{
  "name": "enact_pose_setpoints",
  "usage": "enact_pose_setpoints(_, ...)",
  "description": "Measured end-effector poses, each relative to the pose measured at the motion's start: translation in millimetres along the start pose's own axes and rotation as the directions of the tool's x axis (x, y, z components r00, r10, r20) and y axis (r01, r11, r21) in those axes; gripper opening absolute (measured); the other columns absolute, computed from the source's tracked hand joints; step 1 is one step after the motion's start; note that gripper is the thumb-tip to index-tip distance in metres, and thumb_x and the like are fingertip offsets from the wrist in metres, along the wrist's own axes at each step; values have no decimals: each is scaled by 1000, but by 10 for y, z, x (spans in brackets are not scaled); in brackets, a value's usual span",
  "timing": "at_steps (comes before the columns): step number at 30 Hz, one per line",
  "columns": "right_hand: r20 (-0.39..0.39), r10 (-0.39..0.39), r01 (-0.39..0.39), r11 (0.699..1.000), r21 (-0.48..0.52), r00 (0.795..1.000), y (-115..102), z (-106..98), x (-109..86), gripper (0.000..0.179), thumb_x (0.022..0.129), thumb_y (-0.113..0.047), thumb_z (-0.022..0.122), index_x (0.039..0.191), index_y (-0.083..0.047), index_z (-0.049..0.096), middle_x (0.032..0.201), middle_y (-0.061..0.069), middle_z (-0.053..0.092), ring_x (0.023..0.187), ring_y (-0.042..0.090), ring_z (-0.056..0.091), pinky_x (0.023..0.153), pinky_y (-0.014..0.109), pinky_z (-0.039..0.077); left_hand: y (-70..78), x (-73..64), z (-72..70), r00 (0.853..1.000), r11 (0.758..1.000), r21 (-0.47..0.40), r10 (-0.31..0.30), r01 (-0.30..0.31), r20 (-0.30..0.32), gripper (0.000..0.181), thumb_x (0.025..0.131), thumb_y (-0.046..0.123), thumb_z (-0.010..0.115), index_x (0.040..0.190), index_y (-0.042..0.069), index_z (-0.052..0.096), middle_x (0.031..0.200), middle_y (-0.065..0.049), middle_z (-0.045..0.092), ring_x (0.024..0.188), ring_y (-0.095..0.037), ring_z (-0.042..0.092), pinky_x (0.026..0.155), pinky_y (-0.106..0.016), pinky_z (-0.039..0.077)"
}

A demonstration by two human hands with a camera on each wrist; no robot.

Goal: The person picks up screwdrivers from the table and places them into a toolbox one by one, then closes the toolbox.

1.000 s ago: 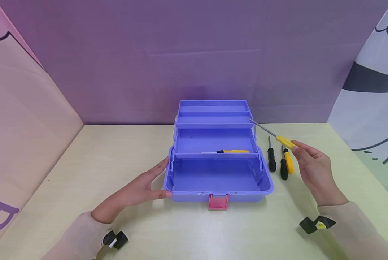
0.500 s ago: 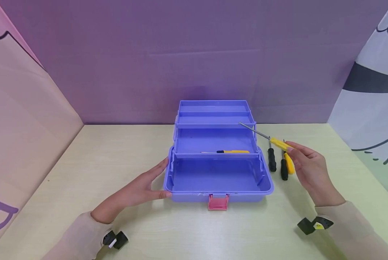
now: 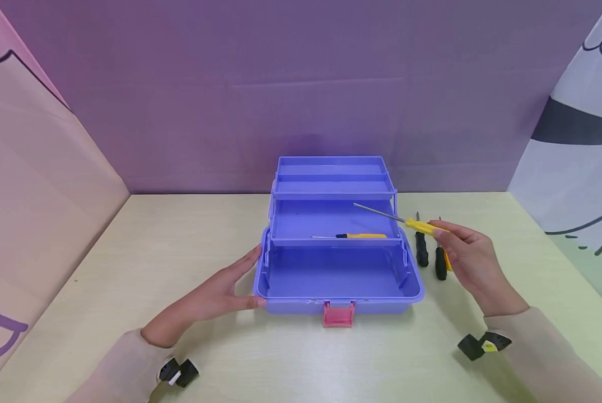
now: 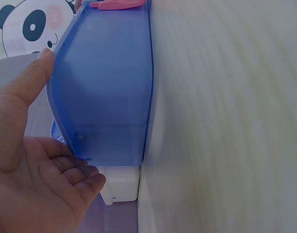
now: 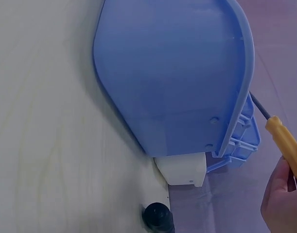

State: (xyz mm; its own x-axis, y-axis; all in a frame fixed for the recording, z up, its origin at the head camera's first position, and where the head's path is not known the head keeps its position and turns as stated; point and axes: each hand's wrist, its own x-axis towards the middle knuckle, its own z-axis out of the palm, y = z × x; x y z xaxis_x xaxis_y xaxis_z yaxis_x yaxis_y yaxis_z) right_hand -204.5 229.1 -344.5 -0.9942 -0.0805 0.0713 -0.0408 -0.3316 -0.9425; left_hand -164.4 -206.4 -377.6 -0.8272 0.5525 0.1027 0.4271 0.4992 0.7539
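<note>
Pinching the handle of a yellow screwdriver (image 3: 418, 225) between thumb and bent fingers, the right hand (image 3: 474, 260) hangs above the desk (image 3: 180, 229), just right of a blue toolbox (image 3: 301, 307). The shaft slants left over the toolbox's middle tray (image 3: 311, 218); whether its tip touches, I cannot tell. Thumb and fingers spread wide, the left hand (image 3: 215, 294) rests against the toolbox's left side and grasps nothing.

The toolbox stands unfolded near the desk's far edge, about midway along it, its pink latch (image 3: 338, 316) facing the near edge. A small yellow-and-black screwdriver (image 3: 363, 235) lies along the tray's front. Toward the desk's right edge lie two black screwdrivers (image 3: 421, 250) and another yellow handle (image 3: 449, 264), partly hidden.
</note>
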Motion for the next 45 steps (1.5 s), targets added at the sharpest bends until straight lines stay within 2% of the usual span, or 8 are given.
enact_pose_setpoints(7, 2, 28, -28, 997, -72, 1000, 15, 17, 58, 17, 91, -5, 62, 100, -12, 75, 109, -5, 62, 95, 5, 57, 84, 10, 47, -15, -7, 0, 1000, 1000, 0, -4, 4, -4, 95, 83, 31, 72, 152, 7, 11, 157, -11, 11, 142, -34, 12, 111, -54, 21)
enact_pose_setpoints(10, 7, 42, -40, 992, -122, 999, 20, 30, 85, 17, 91, -8, 62, 99, -16, 75, 112, -5, 57, 93, 4, 54, 74, 5, 46, -24, -9, 7, 1000, 1000, 8, -2, 2, -6, 94, 84, 31, 72, 151, 7, 11, 157, -13, 12, 142, -36, 13, 110, -56, 22)
enact_pose_setpoints(18, 77, 14, 1, 980, -198, 997, 57, 68, 185, 17, 91, -7, 61, 98, -15, 75, 104, -8, 65, 102, 4, 55, 88, 10, 45, -18, -8, 3, 1000, 1000, 3, -8, 8, -8, 96, 82, 31, 73, 152, 8, 11, 157, -11, 11, 142, -35, 13, 110, -55, 22)
enact_pose_setpoints(21, 81, 26, -3, 964, -264, 996, 57, 90, 224, 16, 91, -10, 62, 101, -15, 74, 103, -9, 66, 108, 7, 51, 96, 14, 42, -15, -2, 0, 1000, 1000, 4, -8, 8, -7, 96, 82, 31, 74, 152, 9, 11, 157, -10, 12, 143, -34, 13, 110, -54, 23)
enact_pose_setpoints(27, 70, 41, -10, 918, -396, 997, 60, 135, 279, 18, 91, -17, 63, 107, -13, 72, 103, -12, 65, 111, 10, 47, 91, 11, 42, -26, 11, 5, 1000, 1000, 7, 3, -3, -2, 94, 83, 30, 72, 152, 7, 11, 157, -13, 12, 142, -36, 13, 110, -56, 22)
enact_pose_setpoints(32, 100, 6, 35, 912, -409, 995, 85, 142, 323, 16, 91, -14, 63, 103, -12, 73, 97, -14, 68, 106, 6, 53, 88, 9, 43, -7, 10, 1, 1000, 1000, -6, -19, 19, -2, 96, 82, 32, 74, 151, 7, 12, 157, -9, 11, 143, -33, 12, 111, -53, 21)
enact_pose_setpoints(36, 138, -15, 65, 928, -368, 990, 99, 139, 345, 16, 92, -9, 61, 99, -14, 75, 95, -12, 70, 101, 5, 57, 88, 11, 45, 2, 13, 5, 1000, 1000, 0, -24, 24, -3, 97, 82, 32, 74, 151, 7, 12, 157, -9, 11, 143, -32, 12, 111, -52, 21)
enact_pose_setpoints(45, 143, -10, 66, 915, -397, 990, 112, 160, 369, 17, 92, -10, 62, 98, -17, 75, 95, -13, 70, 99, 5, 57, 87, 11, 45, 3, 17, 14, 1000, 1000, 6, -8, 8, -6, 93, 84, 31, 72, 151, 7, 12, 157, -13, 13, 142, -37, 14, 110, -56, 22)
